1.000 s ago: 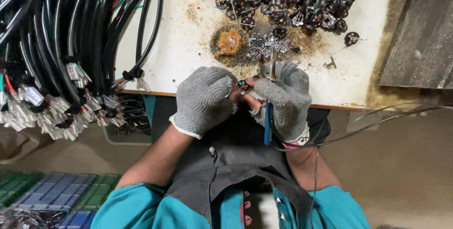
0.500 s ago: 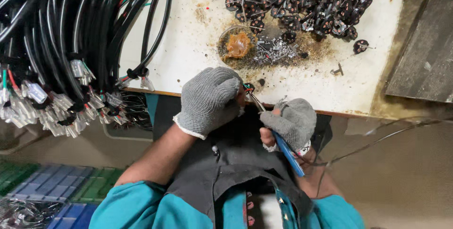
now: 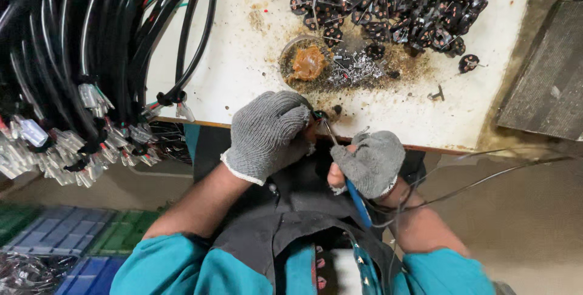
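The right hand (image 3: 369,162) has dropped off the counter (image 3: 243,58) edge toward five o'clock, its grip closed around a blue-handled tool (image 3: 358,201) whose tip meets a small dark part (image 3: 318,114) pinched shut in the left hand (image 3: 270,134); the joining looks underway.

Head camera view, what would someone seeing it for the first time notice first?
Probably the two hands in grey knit gloves at the table's near edge: the left hand pinches a small dark part, and the right hand holds a blue-handled metal tool pointed at it. Next, the thick bundle of black cables with clear plastic connectors draping off the left side, and the heap of small black and copper parts on the stained white tabletop.
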The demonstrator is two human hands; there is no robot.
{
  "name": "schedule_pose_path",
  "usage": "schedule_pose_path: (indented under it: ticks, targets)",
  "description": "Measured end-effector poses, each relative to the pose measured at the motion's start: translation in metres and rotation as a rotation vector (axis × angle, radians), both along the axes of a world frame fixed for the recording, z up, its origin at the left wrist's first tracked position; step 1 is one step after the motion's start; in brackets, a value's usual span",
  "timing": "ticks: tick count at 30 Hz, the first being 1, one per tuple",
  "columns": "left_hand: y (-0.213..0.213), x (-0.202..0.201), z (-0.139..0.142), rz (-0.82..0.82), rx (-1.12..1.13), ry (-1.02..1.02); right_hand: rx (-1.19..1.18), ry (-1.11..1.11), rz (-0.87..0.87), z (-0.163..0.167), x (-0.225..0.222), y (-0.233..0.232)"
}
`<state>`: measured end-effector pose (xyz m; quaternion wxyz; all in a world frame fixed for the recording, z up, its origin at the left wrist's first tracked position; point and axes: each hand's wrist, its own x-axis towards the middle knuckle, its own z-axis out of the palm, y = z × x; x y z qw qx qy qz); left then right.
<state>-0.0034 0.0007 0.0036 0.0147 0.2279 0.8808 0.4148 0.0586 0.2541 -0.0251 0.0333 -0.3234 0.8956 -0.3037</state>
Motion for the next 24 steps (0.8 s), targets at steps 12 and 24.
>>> schedule_pose_path:
  ticks: [12,24]
  targets:
    - [0.004,-0.002,0.002,0.01,-0.048,-0.03,-0.017,0.127,-0.064,-0.007,0.004,-0.004]
    - [0.002,-0.003,0.004,-0.001,-0.004,-0.015,-0.096,-0.104,-0.245,-0.006,0.014,-0.004]
